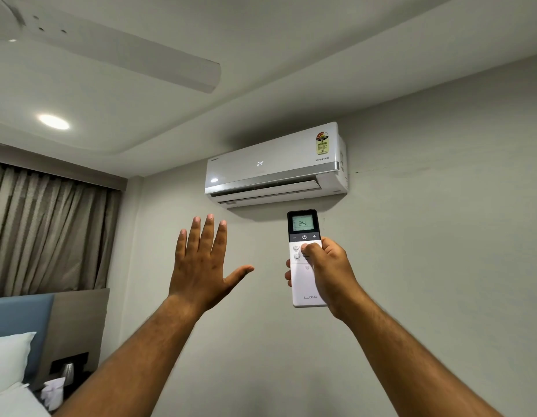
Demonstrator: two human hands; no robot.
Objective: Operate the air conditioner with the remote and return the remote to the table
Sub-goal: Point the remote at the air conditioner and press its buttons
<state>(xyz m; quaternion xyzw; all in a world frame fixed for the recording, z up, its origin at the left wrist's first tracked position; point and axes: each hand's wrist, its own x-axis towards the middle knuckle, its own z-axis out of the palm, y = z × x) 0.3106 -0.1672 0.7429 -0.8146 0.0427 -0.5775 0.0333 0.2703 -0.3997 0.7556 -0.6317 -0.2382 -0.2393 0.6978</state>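
A white wall-mounted air conditioner (276, 165) hangs high on the wall, its front showing 24 and its lower flap slightly open. My right hand (327, 272) grips a white remote (305, 281) upright just below the unit. The remote's screen reads 24, and my thumb rests on the round buttons under the power key. My left hand (201, 263) is raised to the left of the remote, palm toward the wall, fingers spread and holding nothing.
A ceiling fan blade (126, 55) and a round ceiling light (54, 121) are overhead at left. Beige curtains (48, 233) hang at left. A bed with a blue headboard (17, 317) and white pillow (8, 356) is at lower left, with a dark side surface (69, 374) beside it.
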